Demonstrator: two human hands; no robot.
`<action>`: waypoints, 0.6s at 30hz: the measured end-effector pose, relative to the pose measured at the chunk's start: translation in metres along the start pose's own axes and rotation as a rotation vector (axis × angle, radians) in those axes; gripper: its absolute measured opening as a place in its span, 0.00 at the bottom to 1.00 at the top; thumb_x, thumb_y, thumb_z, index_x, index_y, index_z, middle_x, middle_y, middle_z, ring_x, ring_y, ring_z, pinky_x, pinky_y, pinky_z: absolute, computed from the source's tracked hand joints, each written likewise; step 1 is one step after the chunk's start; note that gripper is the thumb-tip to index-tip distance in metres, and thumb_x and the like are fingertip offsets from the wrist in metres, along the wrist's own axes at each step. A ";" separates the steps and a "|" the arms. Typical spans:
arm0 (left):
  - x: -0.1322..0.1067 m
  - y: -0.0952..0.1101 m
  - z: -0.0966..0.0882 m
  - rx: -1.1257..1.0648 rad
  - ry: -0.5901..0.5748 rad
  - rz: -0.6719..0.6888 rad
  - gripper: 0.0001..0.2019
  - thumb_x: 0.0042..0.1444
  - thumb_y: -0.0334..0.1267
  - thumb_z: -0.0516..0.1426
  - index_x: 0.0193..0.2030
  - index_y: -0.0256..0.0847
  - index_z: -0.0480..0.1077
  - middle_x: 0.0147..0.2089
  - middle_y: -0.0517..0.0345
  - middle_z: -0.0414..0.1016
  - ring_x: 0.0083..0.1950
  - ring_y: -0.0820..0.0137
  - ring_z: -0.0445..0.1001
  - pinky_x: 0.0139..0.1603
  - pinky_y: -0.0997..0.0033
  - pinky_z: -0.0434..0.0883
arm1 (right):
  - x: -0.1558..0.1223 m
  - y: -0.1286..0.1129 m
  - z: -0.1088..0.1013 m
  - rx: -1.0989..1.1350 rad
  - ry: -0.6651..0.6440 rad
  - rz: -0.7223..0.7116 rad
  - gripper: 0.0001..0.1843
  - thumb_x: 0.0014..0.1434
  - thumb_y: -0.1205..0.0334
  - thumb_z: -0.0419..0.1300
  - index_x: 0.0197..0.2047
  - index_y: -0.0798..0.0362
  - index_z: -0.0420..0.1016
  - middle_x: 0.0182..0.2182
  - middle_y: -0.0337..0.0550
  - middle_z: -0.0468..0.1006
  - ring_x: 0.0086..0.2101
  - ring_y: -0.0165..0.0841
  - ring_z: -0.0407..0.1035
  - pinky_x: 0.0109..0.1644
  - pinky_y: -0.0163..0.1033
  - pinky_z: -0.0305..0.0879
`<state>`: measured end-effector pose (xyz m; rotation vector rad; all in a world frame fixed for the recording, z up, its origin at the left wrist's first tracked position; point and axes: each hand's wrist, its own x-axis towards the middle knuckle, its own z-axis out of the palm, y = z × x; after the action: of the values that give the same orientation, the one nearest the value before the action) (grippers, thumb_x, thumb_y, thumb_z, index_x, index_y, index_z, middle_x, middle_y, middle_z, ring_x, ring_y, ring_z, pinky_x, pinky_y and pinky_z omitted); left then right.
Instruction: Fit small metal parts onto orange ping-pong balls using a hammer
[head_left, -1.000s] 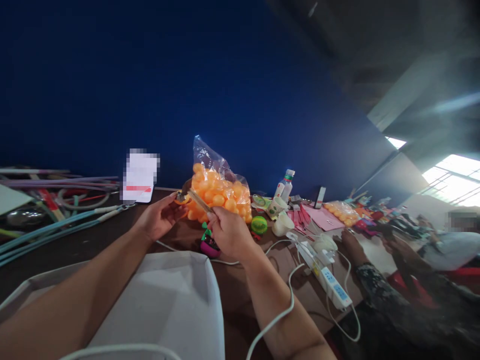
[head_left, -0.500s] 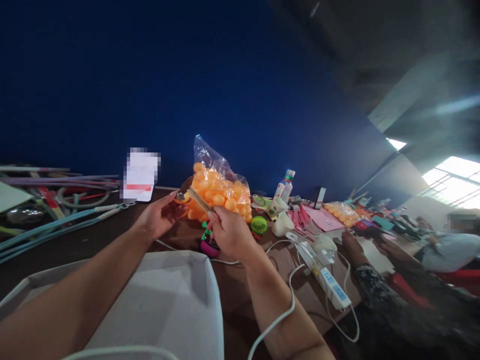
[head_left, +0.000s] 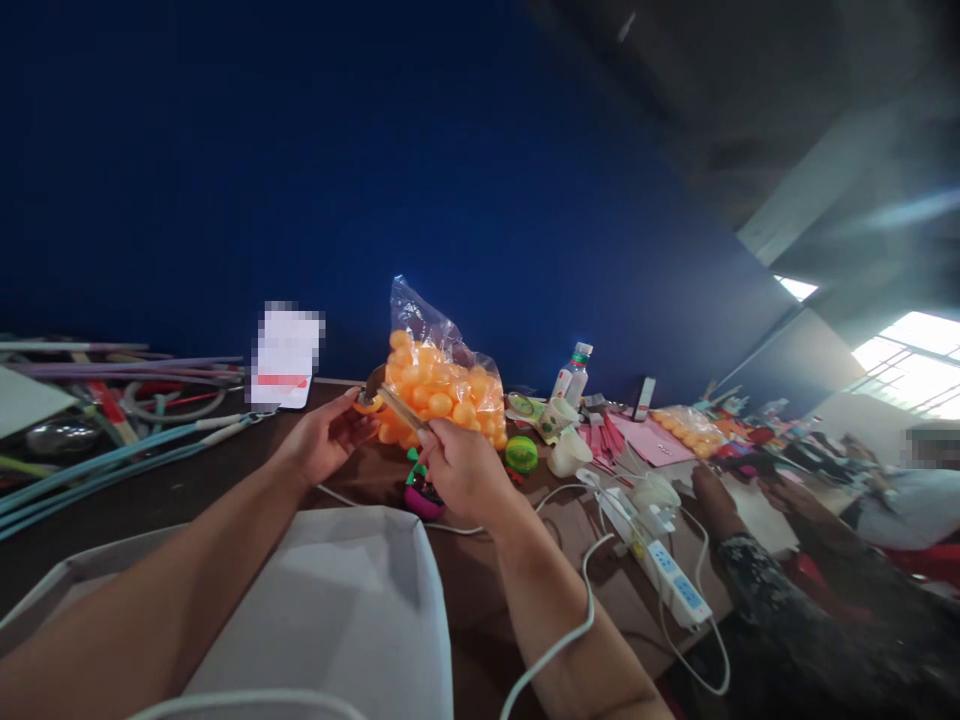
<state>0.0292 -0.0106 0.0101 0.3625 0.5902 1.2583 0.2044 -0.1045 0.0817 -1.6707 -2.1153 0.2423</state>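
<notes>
My right hand (head_left: 465, 472) is closed on the wooden handle of a spoon (head_left: 396, 401) whose metal bowl points up and left. My left hand (head_left: 324, 440) is cupped, its fingertips pinching a small orange ball (head_left: 367, 405) right at the spoon's bowl. Just behind both hands stands a clear plastic bag of orange balls (head_left: 439, 375). A pink and green toy (head_left: 421, 495) lies on the dark table under my right hand.
A white cardboard box (head_left: 360, 600) sits near me. A white power strip (head_left: 664, 565) with cables lies to the right, beside a green ball (head_left: 520, 453), paper cups (head_left: 566, 450) and a bottle (head_left: 572, 372). Another person's arm (head_left: 731, 530) rests at the right. Hoops and rods (head_left: 112, 420) are piled left.
The view has shifted slightly; my hands, the spoon and the ball hold nearly the same pose.
</notes>
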 end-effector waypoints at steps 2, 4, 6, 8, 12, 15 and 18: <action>0.000 0.000 -0.001 -0.002 0.000 0.000 0.05 0.58 0.27 0.56 0.35 0.32 0.73 0.29 0.50 0.79 0.28 0.70 0.78 0.31 0.74 0.78 | 0.000 0.000 0.000 0.007 0.002 -0.004 0.15 0.67 0.57 0.46 0.35 0.52 0.69 0.30 0.42 0.76 0.28 0.30 0.67 0.33 0.34 0.57; 0.000 0.000 -0.001 0.002 0.012 0.000 0.05 0.58 0.27 0.56 0.36 0.33 0.74 0.30 0.50 0.79 0.28 0.70 0.78 0.31 0.74 0.78 | 0.001 -0.001 -0.001 0.002 -0.007 0.007 0.15 0.67 0.57 0.46 0.35 0.52 0.69 0.30 0.42 0.76 0.28 0.30 0.68 0.32 0.34 0.57; 0.000 0.000 0.000 0.011 0.020 -0.001 0.04 0.57 0.27 0.57 0.37 0.33 0.74 0.30 0.50 0.79 0.29 0.70 0.78 0.30 0.74 0.78 | 0.001 -0.001 -0.001 -0.007 -0.013 0.019 0.14 0.67 0.57 0.47 0.35 0.52 0.70 0.30 0.42 0.76 0.28 0.30 0.68 0.32 0.34 0.57; -0.001 0.001 0.001 0.013 0.018 0.000 0.04 0.57 0.28 0.57 0.36 0.33 0.74 0.29 0.50 0.79 0.28 0.70 0.78 0.30 0.74 0.78 | 0.001 -0.001 -0.002 -0.003 -0.010 0.022 0.14 0.67 0.57 0.47 0.35 0.52 0.70 0.29 0.42 0.76 0.28 0.30 0.68 0.32 0.34 0.57; -0.002 0.001 0.002 0.008 0.002 0.001 0.06 0.59 0.29 0.55 0.34 0.33 0.74 0.29 0.49 0.79 0.28 0.70 0.78 0.31 0.74 0.78 | 0.000 0.000 -0.004 0.039 0.011 -0.002 0.15 0.68 0.56 0.46 0.35 0.52 0.70 0.30 0.41 0.77 0.28 0.29 0.68 0.33 0.34 0.58; -0.001 0.001 0.001 0.000 -0.007 0.002 0.07 0.59 0.29 0.55 0.35 0.33 0.74 0.30 0.48 0.79 0.28 0.70 0.78 0.31 0.73 0.78 | -0.001 -0.001 -0.005 0.047 0.016 -0.002 0.16 0.68 0.56 0.46 0.34 0.52 0.69 0.30 0.41 0.77 0.28 0.29 0.69 0.33 0.34 0.58; -0.001 0.001 0.001 -0.007 -0.002 0.013 0.07 0.60 0.29 0.54 0.35 0.33 0.74 0.29 0.49 0.79 0.28 0.69 0.78 0.30 0.73 0.78 | -0.001 -0.003 -0.005 0.043 0.014 0.011 0.15 0.67 0.56 0.46 0.34 0.52 0.69 0.30 0.41 0.77 0.28 0.29 0.69 0.33 0.34 0.58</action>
<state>0.0289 -0.0114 0.0115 0.3621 0.5823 1.2717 0.2043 -0.1064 0.0867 -1.6558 -2.0763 0.2764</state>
